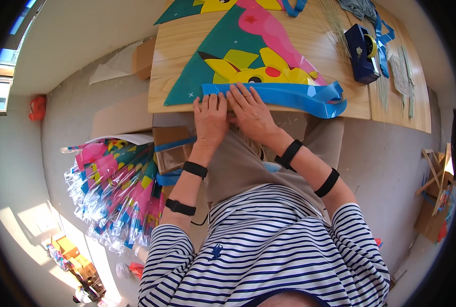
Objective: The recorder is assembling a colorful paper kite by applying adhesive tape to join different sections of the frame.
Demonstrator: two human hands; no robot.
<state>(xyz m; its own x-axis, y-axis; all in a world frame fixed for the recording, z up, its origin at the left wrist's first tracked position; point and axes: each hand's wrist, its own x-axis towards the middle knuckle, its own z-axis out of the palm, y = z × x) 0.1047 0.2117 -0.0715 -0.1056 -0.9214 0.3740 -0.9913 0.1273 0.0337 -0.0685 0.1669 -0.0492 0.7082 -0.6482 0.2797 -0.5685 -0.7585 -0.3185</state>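
- Nearest the camera: striped long-sleeved top [269, 245], navy and white, with dark bands round both forearms.
- Beyond it, beige-clad lap [238, 163], reaching to the near edge of the wooden table [182, 46].
- Blue ribbon strip [284, 94]: laid flat along the near edge of the table, over the lower border of the kite, running from beside the hands to a folded, looped end at the right.
- Left hand [210, 117]: palm down, fingers extended and close together, pressed on the left end of the blue ribbon strip; nothing gripped.
- Right hand [251, 112]: palm down, fingers spread flat, touching the left hand and pressing the same strip just to its right; nothing gripped.
- Kite [228, 56]: triangular teal sheet printed with a yellow cartoon figure and a pink shape, flat on the table, one corner pointing left.
- Second teal printed sheet [187, 7] at the far edge, partly cut off by the frame.
- Dark blue tape dispenser [360, 53] on the right part of the table, well apart from the hands, with blue tape trailing beside it.
- Thin pale sticks [335, 25] scattered near the dispenser.
- Bundle of wrapped colourful kites [115, 189] on the floor at the left, beside brown cardboard boxes [169, 148].
- Wooden frames [435, 174] on the floor at far right.
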